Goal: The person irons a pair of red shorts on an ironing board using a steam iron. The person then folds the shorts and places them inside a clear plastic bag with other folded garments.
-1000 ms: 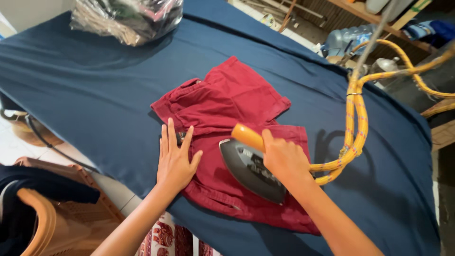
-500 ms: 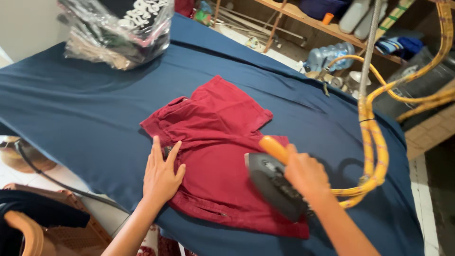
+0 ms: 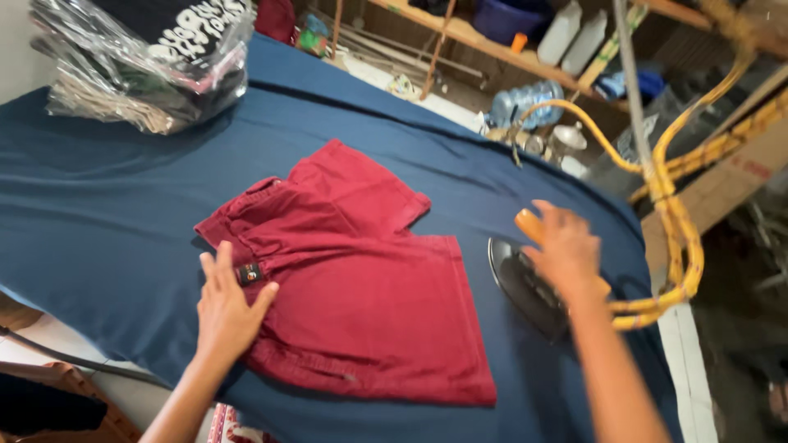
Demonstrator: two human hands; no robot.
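Dark red shorts (image 3: 361,279) lie flat on a table covered in navy cloth (image 3: 107,221). My left hand (image 3: 226,308) presses flat on the waistband end of the shorts, fingers spread, next to a small dark label. My right hand (image 3: 566,250) grips the orange handle of a dark iron (image 3: 525,287), which rests on the navy cloth just right of the shorts, off the garment. A yellow braided cord (image 3: 673,221) runs from the iron up to the right.
A clear plastic bag of folded clothes (image 3: 148,61) sits at the table's far left. Wooden shelves with jugs and a water bottle (image 3: 525,102) stand behind the table. A brown bag (image 3: 49,402) lies on the floor at lower left.
My right hand has slid the iron rightward off the shorts onto the bare navy cloth. My left hand stays pressed on the waistband.
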